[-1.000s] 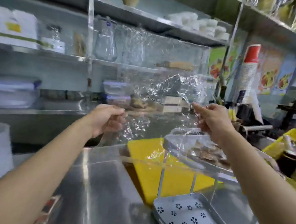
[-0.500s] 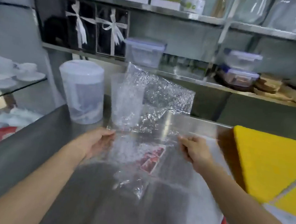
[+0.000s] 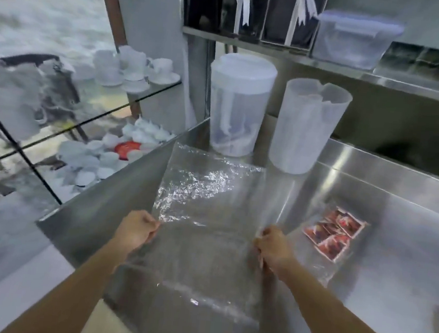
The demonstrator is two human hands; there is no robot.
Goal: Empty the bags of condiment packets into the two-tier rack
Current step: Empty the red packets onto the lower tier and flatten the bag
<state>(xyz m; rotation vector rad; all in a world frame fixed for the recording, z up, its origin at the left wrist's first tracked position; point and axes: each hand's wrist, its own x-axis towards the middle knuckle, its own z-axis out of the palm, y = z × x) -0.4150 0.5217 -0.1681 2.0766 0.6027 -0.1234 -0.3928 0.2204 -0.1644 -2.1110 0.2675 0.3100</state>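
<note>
**Empty bag comes down flat**

The clear bag [image 3: 204,205] has dropped from chest height onto the counter [image 3: 390,276]. Left hand [image 3: 137,229] and right hand [image 3: 272,248] each pinch a near corner; bag stretches away from both grips, second bag of packets [image 3: 333,235] just right.

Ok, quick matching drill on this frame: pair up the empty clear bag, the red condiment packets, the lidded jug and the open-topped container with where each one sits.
Things:
1. empty clear bag
2. red condiment packets
3. lidded jug
4. open-topped container

Places:
A. standing at the back of the steel counter, furthest left
B. lying flat on the counter, right of the right hand
C. stretched between the left hand and the right hand
D. standing at the back of the counter, right of the other vessel

Pairs: 1-C, 2-B, 3-A, 4-D
</note>
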